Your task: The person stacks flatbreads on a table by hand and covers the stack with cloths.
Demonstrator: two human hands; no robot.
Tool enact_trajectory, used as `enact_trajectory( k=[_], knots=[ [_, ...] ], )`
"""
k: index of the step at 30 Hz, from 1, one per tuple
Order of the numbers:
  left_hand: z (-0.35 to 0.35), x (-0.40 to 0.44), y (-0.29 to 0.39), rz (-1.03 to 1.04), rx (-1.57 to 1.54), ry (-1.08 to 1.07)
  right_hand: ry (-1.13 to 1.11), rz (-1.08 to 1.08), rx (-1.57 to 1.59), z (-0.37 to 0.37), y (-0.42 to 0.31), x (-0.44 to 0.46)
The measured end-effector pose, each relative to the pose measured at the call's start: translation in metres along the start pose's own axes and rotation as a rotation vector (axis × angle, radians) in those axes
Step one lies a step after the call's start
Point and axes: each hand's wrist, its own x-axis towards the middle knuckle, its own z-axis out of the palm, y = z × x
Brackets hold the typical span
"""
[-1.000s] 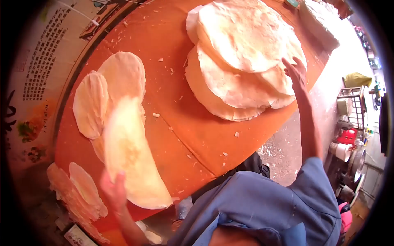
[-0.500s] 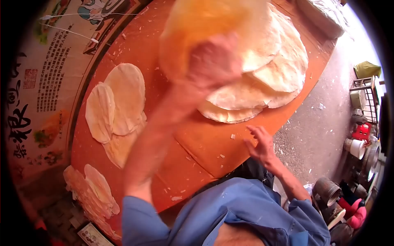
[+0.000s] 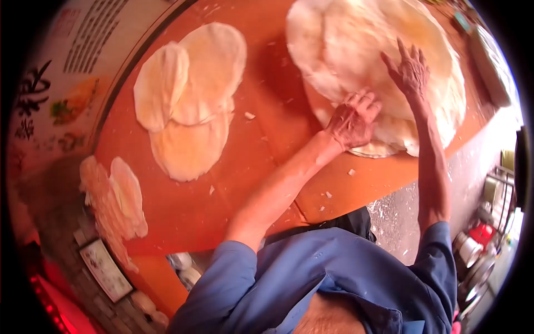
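A broad pile of thin, pale round flatbreads [image 3: 445,106] covers the right part of the orange table. Its top flatbread [image 3: 356,44] is large and slightly wrinkled. At the pile's near edge, my left hand [image 3: 354,119] has its fingers curled onto a flatbread, the fingertips partly hidden. Farther right, my right hand [image 3: 410,72] lies palm down on the flatbreads with its fingers spread. To the left, three smaller overlapping flatbreads [image 3: 208,72] rest apart from both hands.
Torn, crumpled flatbread pieces [image 3: 119,200] lie at the table's left corner. Crumbs are scattered over the orange tabletop [image 3: 267,183]. A printed panel [image 3: 83,72] runs along the left side. Buckets and pans [image 3: 470,250] stand on the floor at right; a wrapped bundle [image 3: 492,67] sits at the far right.
The flatbread my left hand was swinging over the pile now lies on it. My left hand came down to the near edge; my right hand moved up onto the pile. The view shifted.
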Motion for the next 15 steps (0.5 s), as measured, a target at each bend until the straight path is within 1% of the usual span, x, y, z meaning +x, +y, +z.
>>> enact_trajectory(
  k=[2,3,4,5,6,7,8,9,10,11,12,14,15],
  knots=[
    [-0.023,-0.018,0.003,-0.021,-0.039,0.11,-0.077,-0.013,-0.047,0.038,0.016,-0.009],
    [-0.035,-0.039,0.001,-0.075,-0.028,0.166,-0.077,-0.019,-0.064,0.041,0.023,-0.011],
    [-0.046,-0.065,-0.009,-0.136,0.027,0.209,-0.076,-0.025,-0.081,0.043,0.027,-0.015],
    [-0.07,-0.09,-0.017,-0.229,0.085,0.2,-0.093,-0.036,-0.077,0.041,0.029,-0.014],
    [-0.084,-0.12,-0.036,-0.335,0.127,0.234,-0.126,-0.039,-0.102,0.033,0.028,-0.01],
    [-0.101,-0.15,-0.049,-0.487,0.145,0.257,-0.133,-0.061,-0.1,0.033,0.035,-0.006],
    [-0.113,-0.179,-0.07,-0.475,0.248,0.319,-0.139,-0.084,-0.097,0.03,0.041,0.0],
    [-0.13,-0.198,-0.078,-0.564,0.358,0.311,-0.4,-0.011,0.019,-0.002,0.037,0.019],
    [-0.146,-0.211,-0.093,-0.537,0.471,0.363,0.103,-0.076,0.069,0.007,0.037,0.009],
    [-0.155,-0.225,-0.099,-0.631,0.494,0.373,0.154,-0.077,0.219,-0.019,0.004,0.003],
    [-0.166,-0.233,-0.102,-0.722,0.516,0.333,0.201,-0.077,0.37,-0.046,-0.05,-0.007],
    [-0.165,-0.261,-0.117,-0.863,0.487,0.273,-0.329,-0.046,1.098,-0.037,-0.118,-0.041],
    [-0.162,-0.265,-0.115,-0.874,0.486,0.277,-0.507,-0.071,1.024,-0.06,-0.168,-0.057]
  ],
)
